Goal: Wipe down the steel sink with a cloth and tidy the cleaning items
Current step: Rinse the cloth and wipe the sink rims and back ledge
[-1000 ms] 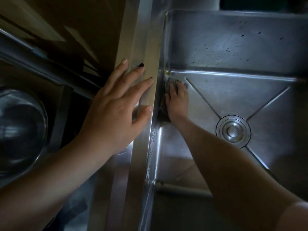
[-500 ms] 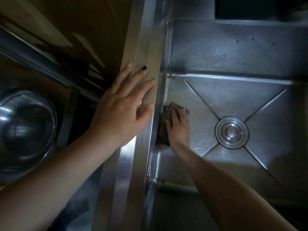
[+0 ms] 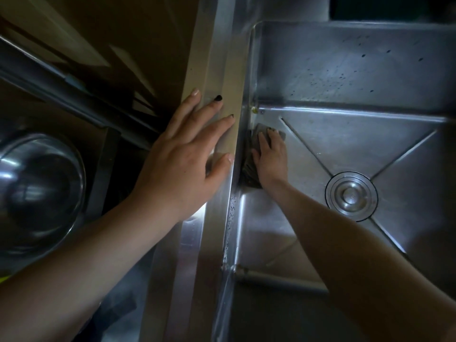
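Dim light falls over a steel sink [image 3: 370,144] set into the bench; pressed creases in the basin floor run to the drain [image 3: 351,196]. My left hand [image 3: 182,164] lies flat on the sink rim [image 3: 195,255], fingers spread and straight, holding nothing. Judged purpose: bracing my lean over the basin. My right hand [image 3: 271,160] is down in the basin, fingers straight, pressing the grey cloth [image 3: 249,169] against the floor where it meets the left wall, near the far-left corner. The cloth is bunched against that wall, which suits scrubbing the seam. Dark specks [image 3: 345,77] dot the far wall; judged not yet wiped. A steel bowl [image 3: 37,193] sits left of the rim, well apart.
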`<state>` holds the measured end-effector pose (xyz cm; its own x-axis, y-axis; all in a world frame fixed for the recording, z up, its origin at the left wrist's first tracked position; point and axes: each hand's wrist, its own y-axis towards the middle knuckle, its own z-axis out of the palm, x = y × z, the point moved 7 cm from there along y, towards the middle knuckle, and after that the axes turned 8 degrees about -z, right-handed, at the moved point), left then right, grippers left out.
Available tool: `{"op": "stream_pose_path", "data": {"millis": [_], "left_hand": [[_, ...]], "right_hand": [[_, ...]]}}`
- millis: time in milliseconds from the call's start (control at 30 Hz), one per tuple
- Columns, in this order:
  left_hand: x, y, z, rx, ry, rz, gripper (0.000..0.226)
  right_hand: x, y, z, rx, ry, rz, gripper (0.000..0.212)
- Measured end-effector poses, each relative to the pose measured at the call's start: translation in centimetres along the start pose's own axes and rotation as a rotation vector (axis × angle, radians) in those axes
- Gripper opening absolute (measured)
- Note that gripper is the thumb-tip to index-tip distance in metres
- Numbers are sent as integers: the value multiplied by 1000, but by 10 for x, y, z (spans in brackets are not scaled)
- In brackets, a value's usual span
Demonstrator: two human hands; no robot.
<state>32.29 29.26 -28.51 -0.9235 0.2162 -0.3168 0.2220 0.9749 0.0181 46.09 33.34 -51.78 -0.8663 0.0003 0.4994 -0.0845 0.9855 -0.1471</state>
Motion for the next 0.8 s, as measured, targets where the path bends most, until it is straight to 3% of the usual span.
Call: {"op": "stream_pose_path", "data": {"millis": [267,567,800], "left_hand": [[1,-2,0,10,7,-12,57],[2,-1,3,19,-1,-11,55],[-3,0,1,19,114,21,55]], "right_hand": [[1,-4,-2,50,-81,-5,53],[5,-77,14,90,-25,-10,52],[1,-93,10,130,-125,-44,61]]}}
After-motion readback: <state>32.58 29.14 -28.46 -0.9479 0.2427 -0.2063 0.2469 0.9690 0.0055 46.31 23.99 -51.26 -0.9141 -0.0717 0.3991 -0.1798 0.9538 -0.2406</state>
